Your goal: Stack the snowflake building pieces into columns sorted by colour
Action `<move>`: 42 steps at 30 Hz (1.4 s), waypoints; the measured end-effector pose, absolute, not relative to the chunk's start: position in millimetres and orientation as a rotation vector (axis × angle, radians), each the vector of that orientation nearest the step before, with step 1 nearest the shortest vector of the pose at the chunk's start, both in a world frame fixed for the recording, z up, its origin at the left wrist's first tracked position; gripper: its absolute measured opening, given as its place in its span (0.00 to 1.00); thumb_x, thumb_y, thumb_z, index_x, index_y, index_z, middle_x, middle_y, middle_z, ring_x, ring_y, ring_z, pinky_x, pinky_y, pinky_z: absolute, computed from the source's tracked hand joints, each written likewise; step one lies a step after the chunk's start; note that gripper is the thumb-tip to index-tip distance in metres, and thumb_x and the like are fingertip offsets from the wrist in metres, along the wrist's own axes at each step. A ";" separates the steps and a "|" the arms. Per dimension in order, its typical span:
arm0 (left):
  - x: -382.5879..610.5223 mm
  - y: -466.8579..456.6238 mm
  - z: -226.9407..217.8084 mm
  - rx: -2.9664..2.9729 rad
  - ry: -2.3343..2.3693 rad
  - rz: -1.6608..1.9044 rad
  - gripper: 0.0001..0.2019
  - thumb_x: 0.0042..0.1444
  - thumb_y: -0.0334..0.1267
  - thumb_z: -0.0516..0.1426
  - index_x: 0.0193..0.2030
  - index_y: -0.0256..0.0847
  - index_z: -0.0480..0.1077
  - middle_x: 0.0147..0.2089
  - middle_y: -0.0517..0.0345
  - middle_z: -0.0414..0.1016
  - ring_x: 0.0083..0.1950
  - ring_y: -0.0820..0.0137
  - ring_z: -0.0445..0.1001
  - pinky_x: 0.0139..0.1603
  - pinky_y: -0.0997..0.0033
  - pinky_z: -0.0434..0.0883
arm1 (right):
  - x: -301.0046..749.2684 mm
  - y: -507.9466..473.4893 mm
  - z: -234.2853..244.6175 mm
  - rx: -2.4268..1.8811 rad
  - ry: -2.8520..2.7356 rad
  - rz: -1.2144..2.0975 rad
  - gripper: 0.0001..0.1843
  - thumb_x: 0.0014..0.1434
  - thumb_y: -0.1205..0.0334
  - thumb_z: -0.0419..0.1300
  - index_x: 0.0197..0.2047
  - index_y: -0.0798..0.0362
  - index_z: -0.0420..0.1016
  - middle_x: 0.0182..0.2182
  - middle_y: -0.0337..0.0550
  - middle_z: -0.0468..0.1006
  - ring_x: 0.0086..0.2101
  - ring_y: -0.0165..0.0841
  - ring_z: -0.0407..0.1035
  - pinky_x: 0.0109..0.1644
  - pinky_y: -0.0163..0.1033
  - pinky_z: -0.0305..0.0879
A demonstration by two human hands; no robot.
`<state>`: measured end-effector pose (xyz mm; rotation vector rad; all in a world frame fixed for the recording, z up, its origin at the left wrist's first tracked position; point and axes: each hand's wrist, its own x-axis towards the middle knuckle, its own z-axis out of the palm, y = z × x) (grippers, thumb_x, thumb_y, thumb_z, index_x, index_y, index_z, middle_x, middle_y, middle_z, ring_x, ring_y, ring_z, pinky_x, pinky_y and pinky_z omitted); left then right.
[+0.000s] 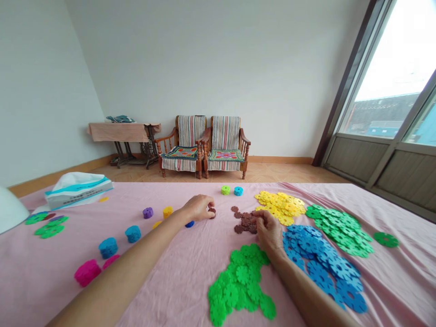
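Observation:
My left hand is closed in a pinch around a small stack of brown notched plastic discs, held at the table's middle. To its right lies a loose pile of the same brown discs. My right hand reaches the right edge of that pile, fingers curled together and fingertips touching it. Whatever sits between those fingertips is hidden. Partly behind my left wrist are a dark blue stack and a yellow stack. A bright green disc pile lies just in front of my right hand.
Yellow, green and blue disc piles spread at the right. Small stacks stand at the left, including purple and pink. A tissue pack lies at the back left. Two armchairs stand beyond the pink tablecloth.

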<state>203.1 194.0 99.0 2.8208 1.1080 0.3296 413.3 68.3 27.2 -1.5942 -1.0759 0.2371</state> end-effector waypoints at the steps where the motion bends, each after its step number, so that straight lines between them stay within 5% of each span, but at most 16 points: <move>1: 205.0 193.4 99.8 2.829 1.096 0.353 0.11 0.43 0.38 0.61 0.36 0.41 0.74 0.36 0.57 0.77 0.38 0.66 0.74 0.36 0.74 0.66 | 413.2 68.4 27.4 -1.588 -1.073 0.238 0.16 0.52 0.58 0.48 0.35 0.55 0.74 0.24 0.43 0.78 0.21 0.32 0.67 0.25 0.35 0.61; 12: 270.9 188.1 90.0 2.930 0.843 0.292 0.06 0.52 0.29 0.57 0.37 0.39 0.73 0.41 0.51 0.76 0.46 0.62 0.71 0.47 0.64 0.66 | 410.5 66.1 32.6 -1.568 -1.055 0.240 0.15 0.51 0.59 0.48 0.35 0.54 0.73 0.24 0.42 0.78 0.21 0.32 0.68 0.26 0.35 0.62; 18: 288.0 198.2 87.0 2.971 0.767 0.050 0.11 0.60 0.40 0.53 0.44 0.36 0.68 0.44 0.54 0.72 0.43 0.68 0.72 0.44 0.60 0.71 | 411.5 67.1 33.2 -1.582 -1.070 0.207 0.14 0.51 0.60 0.48 0.34 0.54 0.73 0.24 0.41 0.77 0.22 0.33 0.68 0.26 0.35 0.61; 24: 297.9 197.9 87.8 3.023 0.706 -0.054 0.11 0.60 0.39 0.53 0.46 0.36 0.68 0.46 0.53 0.71 0.44 0.67 0.72 0.44 0.60 0.71 | 411.4 67.6 33.7 -1.570 -1.079 0.219 0.14 0.51 0.61 0.48 0.34 0.53 0.73 0.24 0.41 0.77 0.23 0.33 0.69 0.28 0.35 0.61; 32: 293.8 195.5 100.5 3.058 0.698 0.087 0.08 0.44 0.28 0.60 0.34 0.37 0.70 0.38 0.50 0.74 0.40 0.63 0.72 0.39 0.68 0.68 | 412.5 69.8 29.6 -1.563 -1.075 0.216 0.14 0.51 0.61 0.48 0.34 0.54 0.73 0.23 0.41 0.77 0.22 0.33 0.68 0.26 0.35 0.60; 42: 229.0 207.4 146.1 3.003 0.755 0.137 0.10 0.41 0.28 0.55 0.33 0.39 0.70 0.34 0.60 0.74 0.34 0.70 0.71 0.31 0.77 0.63 | 408.2 67.9 33.5 -1.567 -1.073 0.242 0.13 0.51 0.61 0.48 0.32 0.54 0.72 0.24 0.41 0.78 0.24 0.33 0.69 0.28 0.35 0.61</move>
